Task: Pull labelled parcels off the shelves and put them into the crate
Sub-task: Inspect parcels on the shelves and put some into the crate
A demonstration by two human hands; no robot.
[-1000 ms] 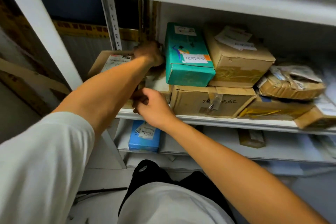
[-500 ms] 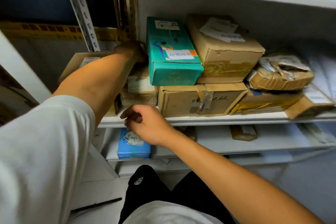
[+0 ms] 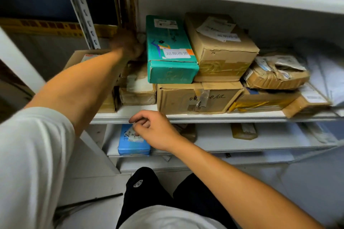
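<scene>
My left hand (image 3: 128,44) reaches deep into the middle shelf (image 3: 242,116), at the back beside a teal labelled box (image 3: 171,52). It is dark and blurred, so its grip is unclear. Below my left forearm lie a small taped brown parcel (image 3: 137,87) and a flat carton (image 3: 81,57). My right hand (image 3: 154,128) hovers just in front of the shelf edge, fingers loosely curled, holding nothing. A blue labelled parcel (image 3: 133,143) lies on the lower shelf behind it. No crate is in view.
Right of the teal box, a brown labelled box (image 3: 219,46) sits on a long brown box (image 3: 197,96). A crumpled parcel (image 3: 275,72) and a yellow-taped parcel (image 3: 264,98) lie further right. A slotted shelf upright (image 3: 83,15) stands at left. My dark-trousered knees (image 3: 149,191) are below.
My right hand has drawn back from the parcels on the shelf and dropped to just below the shelf edge. My left hand stays at the back beside the teal box.
</scene>
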